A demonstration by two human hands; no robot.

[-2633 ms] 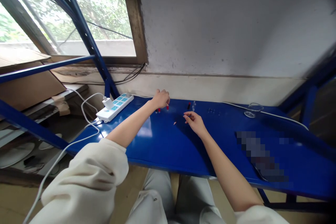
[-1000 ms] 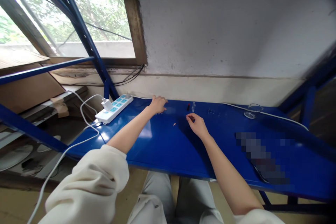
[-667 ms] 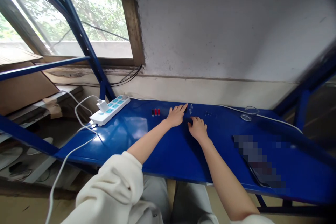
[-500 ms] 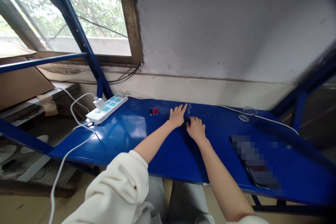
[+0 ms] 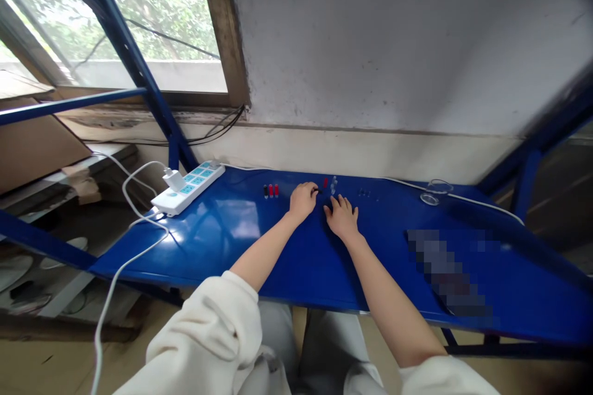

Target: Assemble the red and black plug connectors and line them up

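Note:
My left hand [image 5: 303, 199] rests on the blue shelf top [image 5: 241, 241] with its fingers curled, pinching a tiny dark piece [image 5: 317, 190] at the fingertips. My right hand [image 5: 341, 215] lies just to its right, fingers stretched flat on the surface and holding nothing. Just beyond both hands stand a small red piece [image 5: 325, 182] and a clear piece [image 5: 333, 184]. A short row of three small pieces [image 5: 270, 191], one black and two red, stands to the left of my left hand.
A white power strip [image 5: 188, 185] with a plugged charger and white cable lies at the far left. A few tiny dark bits [image 5: 364, 192] and a small glass dish [image 5: 430, 195] sit to the right. A thin white cord runs along the wall. A blurred patch [image 5: 449, 268] covers the right front.
My left hand left the row of three pieces, moved right beside my right hand, lay flat, then curled its fingers around a tiny piece. My right hand flattened onto the surface.

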